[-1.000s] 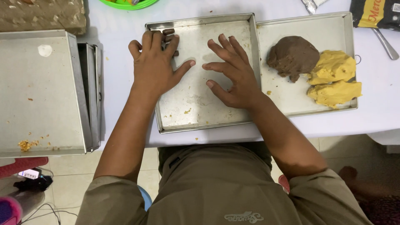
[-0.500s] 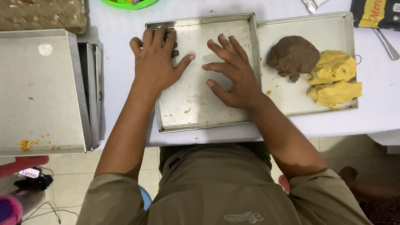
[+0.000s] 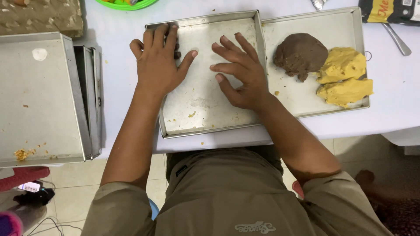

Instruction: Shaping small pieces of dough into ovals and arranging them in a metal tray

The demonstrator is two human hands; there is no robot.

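Looks like a home baking setup, kitchen or small cottage bakery. Evidence: white table (image 3: 393,109) covered in metal baking trays (image 3: 205,118), one just right of the hands holding a brown dough lump (image 3: 299,56) and yellow dough (image 3: 343,76). More stacked trays (image 3: 43,96) well left of the hands, crumbs on them. Tiled floor (image 3: 74,175) below, cables lying on it.
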